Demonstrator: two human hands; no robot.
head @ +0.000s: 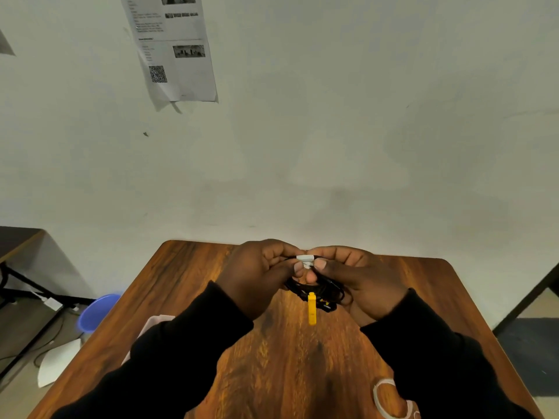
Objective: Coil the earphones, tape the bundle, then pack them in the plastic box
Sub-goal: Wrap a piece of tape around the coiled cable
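Tape roll (390, 400) near; both hands (305, 279) pinch taped earphones (317, 290).

Coiled black earphones (316, 288), white tape (305, 259) wrapped at top.

The tape roll (390, 399) near the table's (272, 358) front edge is partly hidden by the right sleeve (438, 367). A pale object (157, 320) behind the left sleeve (169, 358) cannot be identified. Both hands cover most of the black earphone coil (317, 290). The wall paper's (172, 49) print is unreadable, its top cropped.
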